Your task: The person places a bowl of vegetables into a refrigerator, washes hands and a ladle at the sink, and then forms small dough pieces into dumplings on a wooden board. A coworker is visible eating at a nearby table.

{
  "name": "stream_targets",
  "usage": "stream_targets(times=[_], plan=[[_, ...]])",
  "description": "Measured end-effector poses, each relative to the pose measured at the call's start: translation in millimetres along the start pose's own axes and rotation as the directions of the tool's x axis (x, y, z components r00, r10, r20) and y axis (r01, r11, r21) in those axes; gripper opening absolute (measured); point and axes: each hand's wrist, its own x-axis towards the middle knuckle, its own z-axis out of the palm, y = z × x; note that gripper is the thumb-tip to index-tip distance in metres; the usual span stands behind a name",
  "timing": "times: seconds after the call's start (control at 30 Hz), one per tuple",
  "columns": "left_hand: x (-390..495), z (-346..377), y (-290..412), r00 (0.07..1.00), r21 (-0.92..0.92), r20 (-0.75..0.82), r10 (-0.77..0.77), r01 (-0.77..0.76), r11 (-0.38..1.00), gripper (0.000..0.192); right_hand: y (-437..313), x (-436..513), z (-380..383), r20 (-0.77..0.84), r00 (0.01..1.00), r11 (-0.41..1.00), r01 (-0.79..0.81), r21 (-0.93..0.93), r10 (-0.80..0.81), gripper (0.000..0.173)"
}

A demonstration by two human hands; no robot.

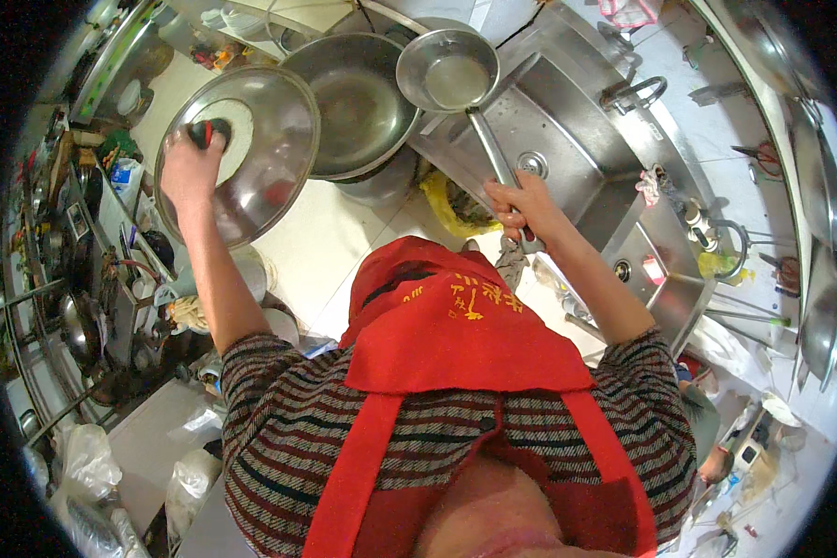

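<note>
My left hand (pixel 194 167) grips the black knob of a large, round, shiny metal wok lid (pixel 275 164), which is tilted up beside the wok. A deep metal wok (pixel 363 97) stands just to the right of the lid, its inside exposed. In my right hand (pixel 528 208) is the long metal handle of a small round pan (pixel 450 73). This pan overlaps the wok's right rim and the corner of the sink in the picture. Whether the pan or the wok holds clear liquid, I cannot tell.
To the right lies a stainless steel sink (pixel 565 139) with a curved tap (pixel 642 94) and a second, smaller basin (pixel 652 268). A bin with a yellow bag (pixel 446 206) stands on the tiled floor below. Crowded shelves (pixel 84 209) line the left side.
</note>
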Motion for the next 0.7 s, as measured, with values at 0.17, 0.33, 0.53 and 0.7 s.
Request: stream_targets(times=[0.17, 0.33, 0.53, 0.7], plan=[[-15, -7, -40, 0.996, -0.001, 0.0, -0.088, 0.088, 0.996, 0.058, -3, 37, 17, -0.006, 0.999, 0.992, 0.049, -0.114, -0.05, 0.024], [-28, -12, -60, 0.994, -0.017, -0.026, -0.103, 0.103, 0.995, 0.058, 2, 62, 26, -0.021, 0.994, 0.98, 0.101, -0.171, -0.106, 0.026], [-32, -12, -67, 0.995, -0.017, -0.029, -0.095, 0.094, 0.995, 0.057, 1, 82, 25, -0.045, 0.985, 0.957, 0.153, -0.246, -0.169, 0.025], [-32, -11, -67, 0.996, -0.002, -0.028, -0.09, 0.09, 0.996, 0.055, 4, 94, 23, -0.067, 0.968, 0.926, 0.207, -0.316, -0.24, 0.028]])
